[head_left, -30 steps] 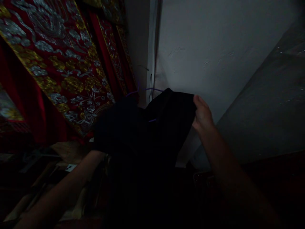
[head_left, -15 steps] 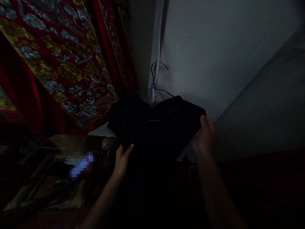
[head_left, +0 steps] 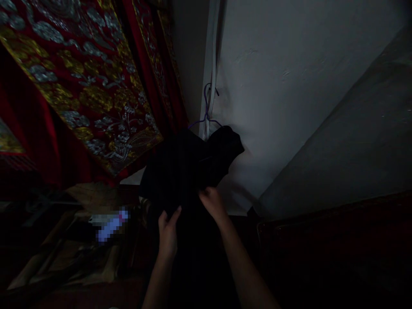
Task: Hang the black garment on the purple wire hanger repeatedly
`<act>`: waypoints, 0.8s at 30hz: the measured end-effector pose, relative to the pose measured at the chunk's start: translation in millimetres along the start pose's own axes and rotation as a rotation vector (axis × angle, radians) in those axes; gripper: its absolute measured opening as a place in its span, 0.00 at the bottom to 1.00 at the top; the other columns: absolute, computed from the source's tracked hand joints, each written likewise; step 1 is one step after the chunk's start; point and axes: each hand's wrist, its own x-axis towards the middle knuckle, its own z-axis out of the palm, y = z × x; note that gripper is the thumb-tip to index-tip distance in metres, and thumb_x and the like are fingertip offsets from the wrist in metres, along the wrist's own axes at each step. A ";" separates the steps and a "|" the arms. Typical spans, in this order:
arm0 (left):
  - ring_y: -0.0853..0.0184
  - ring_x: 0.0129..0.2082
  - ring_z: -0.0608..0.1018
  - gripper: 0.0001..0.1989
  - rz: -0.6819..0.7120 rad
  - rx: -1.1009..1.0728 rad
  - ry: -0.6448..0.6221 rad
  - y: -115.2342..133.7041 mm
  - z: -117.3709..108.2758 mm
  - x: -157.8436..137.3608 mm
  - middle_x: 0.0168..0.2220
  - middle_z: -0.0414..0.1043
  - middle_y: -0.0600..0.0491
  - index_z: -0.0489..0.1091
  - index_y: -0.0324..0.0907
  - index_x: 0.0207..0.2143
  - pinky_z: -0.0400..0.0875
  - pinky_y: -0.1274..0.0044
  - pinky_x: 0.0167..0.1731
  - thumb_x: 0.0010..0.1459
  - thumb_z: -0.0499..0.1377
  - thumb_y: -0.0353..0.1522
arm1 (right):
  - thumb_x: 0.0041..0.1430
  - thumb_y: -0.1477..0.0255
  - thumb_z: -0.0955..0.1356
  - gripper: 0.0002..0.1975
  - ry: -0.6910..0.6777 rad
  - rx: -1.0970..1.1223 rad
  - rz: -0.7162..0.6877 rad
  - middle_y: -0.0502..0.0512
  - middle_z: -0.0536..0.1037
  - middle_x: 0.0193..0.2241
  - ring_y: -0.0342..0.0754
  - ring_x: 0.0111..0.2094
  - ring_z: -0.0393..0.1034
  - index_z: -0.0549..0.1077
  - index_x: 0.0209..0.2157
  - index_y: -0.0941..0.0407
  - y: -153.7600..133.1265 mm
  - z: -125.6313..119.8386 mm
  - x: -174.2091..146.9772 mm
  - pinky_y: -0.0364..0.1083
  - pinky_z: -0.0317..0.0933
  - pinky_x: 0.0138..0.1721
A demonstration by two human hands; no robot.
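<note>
A black short-sleeved garment [head_left: 174, 167] hangs on a purple wire hanger [head_left: 207, 116], whose hook is over a fixture beside a pale pipe on the wall. Its neckline dips below the hanger, and its lower part is lost in darkness. My left hand [head_left: 168, 238] is closed on the garment's left side, thumb upward, with the other fingers mostly hidden by cloth. To its right and a little higher, my right hand [head_left: 213, 204] pinches the cloth near the middle of the front. The garment's right sleeve [head_left: 233, 143] is folded inward against the wall.
Red cloth with gold and silver embroidery [head_left: 96, 86] hangs at the upper left. A wooden chair-like frame [head_left: 35, 257] stands lower left, with a blurred blue-white item [head_left: 111, 225] near it. The grey wall [head_left: 273, 86] rises behind; dark reddish furniture [head_left: 305, 240] fills the lower right.
My right hand has moved from the garment's right shoulder inward and down to its front. The right side of the garment has swung inward. My left hand has shifted slightly down.
</note>
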 end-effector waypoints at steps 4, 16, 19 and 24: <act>0.58 0.55 0.73 0.17 0.563 0.155 0.267 -4.4 -9.2 -1.0 0.51 0.72 0.48 0.72 0.42 0.47 0.67 0.67 0.57 0.56 0.68 0.36 | 0.53 0.59 0.65 0.19 -0.033 0.047 0.061 0.49 0.66 0.13 0.44 0.18 0.60 0.62 0.14 0.53 27.8 3.5 -23.2 0.44 0.51 0.24; 0.63 0.46 0.79 0.14 0.421 0.365 -0.323 -37.0 37.8 -36.0 0.45 0.77 0.50 0.70 0.44 0.50 0.73 0.73 0.47 0.62 0.58 0.28 | 0.50 0.44 0.68 0.28 -0.075 0.354 0.120 0.45 0.59 0.13 0.41 0.18 0.54 0.62 0.16 0.53 3.0 -28.2 -77.2 0.43 0.52 0.22; 0.63 0.43 0.80 0.12 0.383 0.379 -0.403 -33.9 39.1 -24.9 0.42 0.77 0.50 0.71 0.43 0.47 0.74 0.73 0.45 0.61 0.57 0.28 | 0.51 0.41 0.68 0.30 -0.070 0.398 0.105 0.46 0.61 0.15 0.41 0.18 0.55 0.65 0.18 0.55 1.9 -29.0 -80.2 0.43 0.53 0.22; 0.64 0.39 0.79 0.07 0.388 0.521 -0.481 -20.2 34.7 -14.9 0.37 0.76 0.50 0.74 0.40 0.39 0.72 0.74 0.41 0.62 0.57 0.32 | 0.54 0.43 0.68 0.29 -0.151 0.473 0.061 0.46 0.64 0.17 0.40 0.20 0.58 0.68 0.22 0.56 6.0 -29.7 -83.2 0.42 0.54 0.23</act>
